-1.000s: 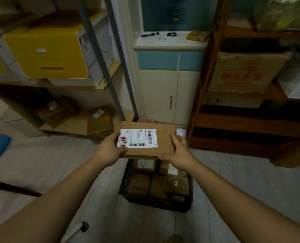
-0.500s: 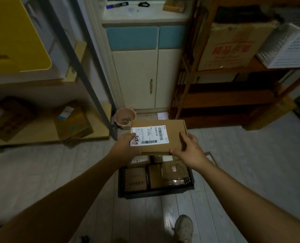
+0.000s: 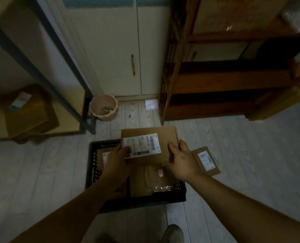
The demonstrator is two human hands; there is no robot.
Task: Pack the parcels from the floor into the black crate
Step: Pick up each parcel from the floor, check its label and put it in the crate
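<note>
Dim room, pale plank floor. Your left hand and right hand grip the parcel at its short ends, seemingly just above the black crate; long axis left-right, label up.

Single view: a wide-angle camera on the person's head, facing forward and steeply down. The left hand, right hand and the parcel they grip lie close, mid-frame, above the black crate; a cabinet borders the top.
</note>
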